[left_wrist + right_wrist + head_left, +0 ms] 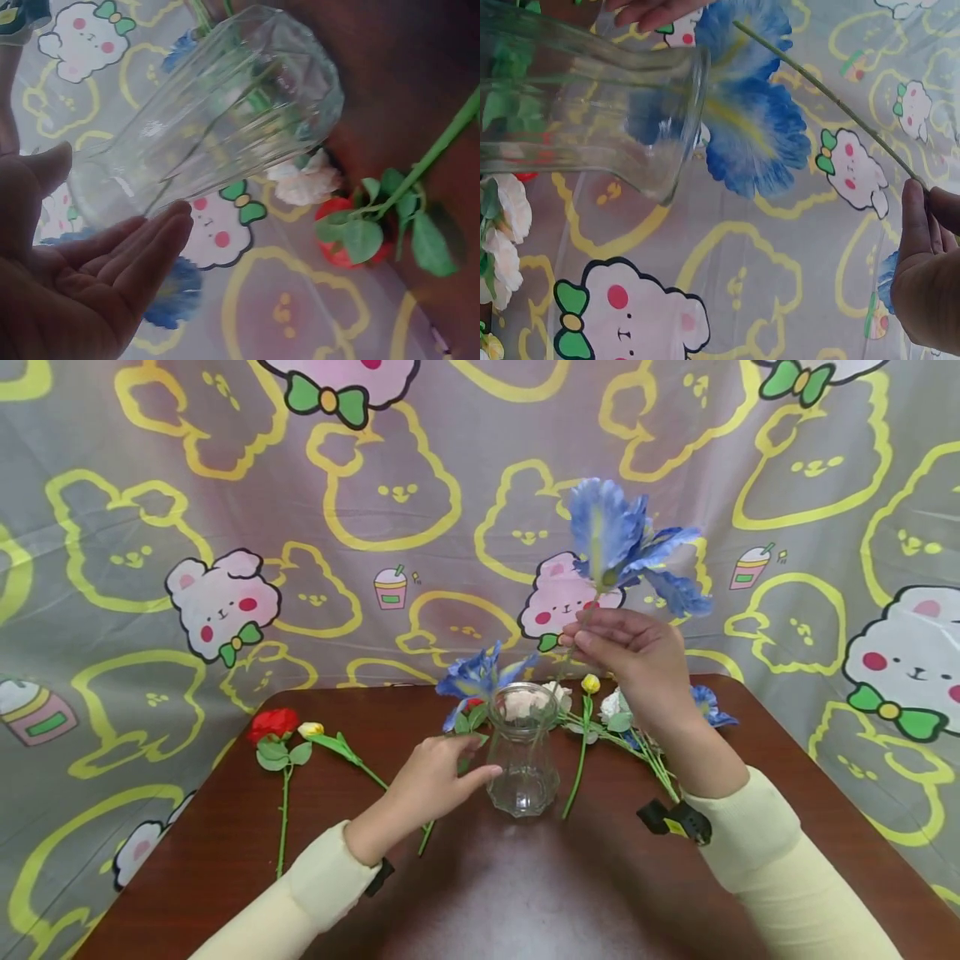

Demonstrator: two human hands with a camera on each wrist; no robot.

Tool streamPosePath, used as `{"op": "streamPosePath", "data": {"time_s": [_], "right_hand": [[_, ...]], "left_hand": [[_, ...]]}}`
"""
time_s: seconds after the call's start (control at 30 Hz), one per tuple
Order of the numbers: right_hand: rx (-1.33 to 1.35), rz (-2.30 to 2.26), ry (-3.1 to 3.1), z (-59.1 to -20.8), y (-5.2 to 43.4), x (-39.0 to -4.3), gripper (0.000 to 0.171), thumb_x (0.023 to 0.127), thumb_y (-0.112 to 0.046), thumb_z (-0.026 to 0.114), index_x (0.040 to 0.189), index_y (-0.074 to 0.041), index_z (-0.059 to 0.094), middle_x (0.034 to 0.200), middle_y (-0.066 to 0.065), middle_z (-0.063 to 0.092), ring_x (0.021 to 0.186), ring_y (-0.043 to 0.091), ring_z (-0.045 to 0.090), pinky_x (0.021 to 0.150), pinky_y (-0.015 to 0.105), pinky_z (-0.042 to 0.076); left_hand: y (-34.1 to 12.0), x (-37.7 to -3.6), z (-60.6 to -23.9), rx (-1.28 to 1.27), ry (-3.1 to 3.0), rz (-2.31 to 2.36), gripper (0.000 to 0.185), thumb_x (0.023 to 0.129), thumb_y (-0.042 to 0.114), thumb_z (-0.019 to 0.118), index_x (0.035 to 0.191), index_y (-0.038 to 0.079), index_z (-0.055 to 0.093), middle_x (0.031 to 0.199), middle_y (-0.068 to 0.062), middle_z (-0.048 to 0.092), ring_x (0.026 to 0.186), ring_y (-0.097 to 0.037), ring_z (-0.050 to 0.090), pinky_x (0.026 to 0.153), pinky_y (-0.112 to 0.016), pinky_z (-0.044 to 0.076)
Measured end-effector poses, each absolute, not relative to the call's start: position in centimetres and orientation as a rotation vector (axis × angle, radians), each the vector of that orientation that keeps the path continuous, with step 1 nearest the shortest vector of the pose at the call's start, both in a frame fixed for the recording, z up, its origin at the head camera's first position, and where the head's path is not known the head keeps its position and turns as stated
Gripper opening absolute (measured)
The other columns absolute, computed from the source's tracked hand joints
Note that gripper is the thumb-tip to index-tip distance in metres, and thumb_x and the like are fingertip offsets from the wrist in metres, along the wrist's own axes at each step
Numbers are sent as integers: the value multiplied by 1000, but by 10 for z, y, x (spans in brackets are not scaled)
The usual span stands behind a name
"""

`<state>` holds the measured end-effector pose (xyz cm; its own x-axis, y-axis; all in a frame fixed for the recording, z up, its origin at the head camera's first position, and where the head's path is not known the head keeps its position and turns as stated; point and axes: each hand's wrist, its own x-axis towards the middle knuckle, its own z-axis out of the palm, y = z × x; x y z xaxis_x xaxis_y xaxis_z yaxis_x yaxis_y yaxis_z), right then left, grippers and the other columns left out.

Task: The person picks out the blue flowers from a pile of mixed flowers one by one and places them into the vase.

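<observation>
The right hand [633, 652] is pinching the light, bendy blue flower [626, 539] low on its thin stem while the left hand [435, 777], fingers straight, is steadying the slippery, breakable glass vase [522, 752] beside it.

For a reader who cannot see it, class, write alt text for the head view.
A right hand pinches a blue flower by its stem above a clear glass vase on a brown table, while the left hand touches the vase's side. More flowers lie behind.

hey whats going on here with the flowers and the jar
A person's right hand pinches the thin green stem of a blue fabric iris, holding it above a clear ribbed glass vase on the dark wooden table. The left hand touches the vase's side. More artificial flowers, including a red rose, lie around.
</observation>
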<state>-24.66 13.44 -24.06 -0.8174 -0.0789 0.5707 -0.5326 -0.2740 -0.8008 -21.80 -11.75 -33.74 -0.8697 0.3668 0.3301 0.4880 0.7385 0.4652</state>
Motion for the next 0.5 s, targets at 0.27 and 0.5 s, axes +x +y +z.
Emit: {"op": "streamPosePath", "data": {"time_s": [0.27, 0.5], "right_hand": [[654, 2185, -1563, -243, 135, -258, 19, 87, 3, 70, 106, 7, 68, 94, 11, 73, 88, 20, 71, 80, 33, 55], [567, 2166, -1507, -248, 133, -269, 24, 87, 2, 70, 108, 13, 64, 93, 11, 73, 86, 19, 71, 78, 30, 56]], "left_hand": [[-115, -236, -363, -632, -2756, -1002, 74, 87, 45, 72, 139, -2, 48, 131, -18, 58, 112, -30, 61, 88, -45, 52], [-108, -249, -379, -690, -2679, -1115, 90, 83, 40, 77, 150, 2, 31, 139, -22, 50, 128, -30, 48, 102, -45, 42]]}}
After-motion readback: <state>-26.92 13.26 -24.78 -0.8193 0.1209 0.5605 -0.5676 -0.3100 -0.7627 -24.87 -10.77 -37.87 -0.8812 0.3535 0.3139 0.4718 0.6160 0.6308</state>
